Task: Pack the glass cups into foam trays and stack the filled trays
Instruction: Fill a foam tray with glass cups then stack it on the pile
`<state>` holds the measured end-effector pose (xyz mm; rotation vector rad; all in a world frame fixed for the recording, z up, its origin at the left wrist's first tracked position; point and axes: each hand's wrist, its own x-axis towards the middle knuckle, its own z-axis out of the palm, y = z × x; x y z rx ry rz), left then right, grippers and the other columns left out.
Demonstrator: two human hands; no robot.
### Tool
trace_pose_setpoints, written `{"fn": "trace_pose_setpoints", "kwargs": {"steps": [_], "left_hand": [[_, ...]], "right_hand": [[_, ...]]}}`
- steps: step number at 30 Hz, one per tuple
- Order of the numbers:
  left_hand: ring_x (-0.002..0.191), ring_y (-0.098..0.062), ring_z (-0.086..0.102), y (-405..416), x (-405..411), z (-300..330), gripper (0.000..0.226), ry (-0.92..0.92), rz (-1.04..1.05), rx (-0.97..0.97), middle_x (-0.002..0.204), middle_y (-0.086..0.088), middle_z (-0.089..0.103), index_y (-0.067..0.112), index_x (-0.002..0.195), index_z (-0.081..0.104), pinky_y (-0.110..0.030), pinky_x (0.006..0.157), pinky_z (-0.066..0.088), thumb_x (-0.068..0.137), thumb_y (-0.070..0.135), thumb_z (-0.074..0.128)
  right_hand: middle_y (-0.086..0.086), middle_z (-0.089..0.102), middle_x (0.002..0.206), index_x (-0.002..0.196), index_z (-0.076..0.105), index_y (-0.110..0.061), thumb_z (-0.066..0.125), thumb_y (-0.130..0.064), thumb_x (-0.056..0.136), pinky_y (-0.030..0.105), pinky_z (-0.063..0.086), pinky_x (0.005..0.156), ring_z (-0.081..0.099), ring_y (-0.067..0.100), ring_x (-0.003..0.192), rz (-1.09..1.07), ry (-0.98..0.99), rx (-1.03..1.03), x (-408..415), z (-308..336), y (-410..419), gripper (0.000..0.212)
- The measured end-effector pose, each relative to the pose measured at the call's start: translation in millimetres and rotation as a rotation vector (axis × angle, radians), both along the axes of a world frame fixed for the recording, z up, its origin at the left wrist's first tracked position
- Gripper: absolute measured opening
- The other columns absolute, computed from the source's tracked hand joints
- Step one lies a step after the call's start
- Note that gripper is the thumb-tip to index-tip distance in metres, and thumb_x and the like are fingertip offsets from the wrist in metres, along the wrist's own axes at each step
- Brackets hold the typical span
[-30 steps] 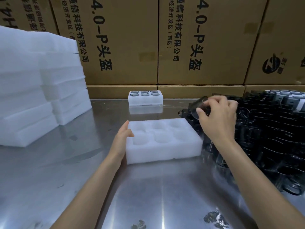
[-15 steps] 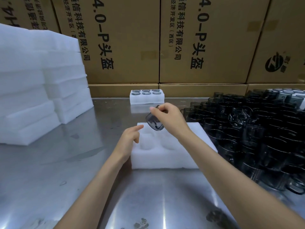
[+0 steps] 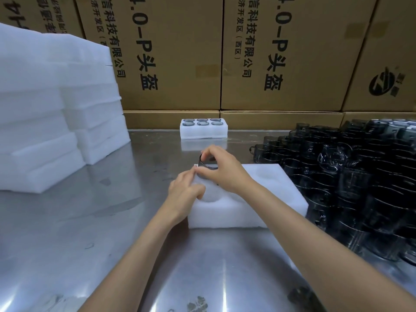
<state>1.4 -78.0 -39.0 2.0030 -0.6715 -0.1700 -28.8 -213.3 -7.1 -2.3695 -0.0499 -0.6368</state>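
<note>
Black print runs sideways down the cardboard boxes [image 3: 288, 52] at the back: "4.0-P头盔". Beside it, smaller, "信科技有限公司" and "(西区)". A round black logo marks the right-hand box [image 3: 382, 84], its wording unreadable.

Table [image 3: 90, 221]: brushed stainless steel, glossy, reflective, lightly scuffed. Foam tray [image 3: 270, 194] and the foam stacks [image 3: 45, 120] left of it: white, matt, soft fine-grained expanded foam. Cups [image 3: 360, 188] right of the tray are dark smoked glass, smooth and shiny; boxes [image 3: 180, 52] behind are matt brown corrugated cardboard, black print.
</note>
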Motion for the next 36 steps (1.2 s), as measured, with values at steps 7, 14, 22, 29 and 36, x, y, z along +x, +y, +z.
{"fn": "trace_pose_setpoints", "kwargs": {"steps": [7, 14, 22, 29, 36], "left_hand": [[0.139, -0.006, 0.01, 4.9, 2.6, 0.3, 0.087, -0.175, -0.056, 0.014, 0.153, 0.012, 0.02, 0.022, 0.147, 0.028, -0.02, 0.103, 0.012, 0.061, 0.032, 0.036], [0.134, 0.019, -0.011, 15.6, 7.8, 3.9, 0.075, -0.552, -0.183, 0.136, 0.146, 0.035, -0.002, 0.044, 0.141, 0.004, -0.017, 0.111, -0.007, 0.068, 0.048, 0.022], [0.138, 0.009, -0.008, 14.2, 5.5, 11.1, 0.083, -0.661, -0.166, 0.318, 0.152, 0.025, -0.001, 0.038, 0.148, 0.01, -0.023, 0.114, -0.006, 0.067, 0.053, 0.015], [0.142, 0.003, 0.002, 9.5, -2.6, 15.1, 0.092, -0.642, -0.106, 0.36, 0.155, 0.018, 0.007, 0.031, 0.149, 0.021, -0.023, 0.115, -0.003, 0.061, 0.056, 0.012], [0.137, 0.012, -0.005, 8.6, 2.6, 11.3, 0.072, -0.57, -0.11, 0.296, 0.148, 0.026, -0.002, 0.03, 0.149, 0.011, -0.009, 0.106, -0.008, 0.082, 0.052, 0.023]], "right_hand": [[-0.002, 0.041, 0.143, 0.136, 0.036, -0.018, 0.062, -0.038, 0.088, 0.031, 0.033, 0.105, 0.035, 0.016, 0.133, -0.001, 0.136, -0.001, -4.4, 5.5, -0.7, 0.058], [-0.017, 0.006, 0.157, 0.151, 0.012, -0.027, 0.028, -0.037, 0.101, 0.018, 0.007, 0.11, 0.001, -0.001, 0.143, 0.0, 0.225, -0.341, -35.2, 4.8, -17.0, 0.054], [-0.018, 0.005, 0.157, 0.152, 0.011, -0.029, 0.024, -0.032, 0.101, 0.025, 0.017, 0.111, 0.003, -0.003, 0.142, -0.021, 0.304, -0.425, -40.9, -1.7, -18.0, 0.053], [-0.015, 0.006, 0.158, 0.151, 0.015, -0.028, 0.025, -0.029, 0.098, 0.028, 0.019, 0.111, 0.005, 0.0, 0.143, -0.02, 0.33, -0.477, -37.2, -3.7, -18.0, 0.054], [-0.017, -0.007, 0.157, 0.152, 0.003, -0.027, 0.03, -0.035, 0.098, 0.029, 0.02, 0.11, 0.002, 0.002, 0.144, -0.004, 0.248, -0.375, -38.3, -8.3, -19.8, 0.061]]}}
